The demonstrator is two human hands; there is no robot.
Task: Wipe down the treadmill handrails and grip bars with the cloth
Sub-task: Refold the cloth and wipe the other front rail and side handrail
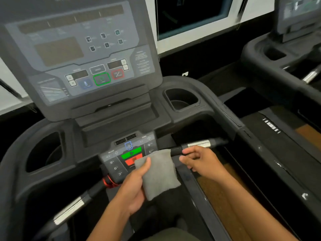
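Gym, treadmill console (83,54) ahead. Your left hand (133,186) grips grey cloth (159,173) at left end of right grip bar (199,143). Right hand (203,159) loose, holds nothing, just beside bar. Looks like bar wipe starting. Next: wrap cloth round, slide right.

The grey cloth (159,173), folded into a thick pad, hangs over the inner end of the right grip bar (199,144), gripped at its left edge by the left hand (133,188) with the thumb on top. That bar is black with a shiny metal section and runs out to the right handrail (231,119), a broad dark grey moulded arm. The left grip bar (73,209), black with the same metal section, slants down towards the left handrail (10,171), uncovered.
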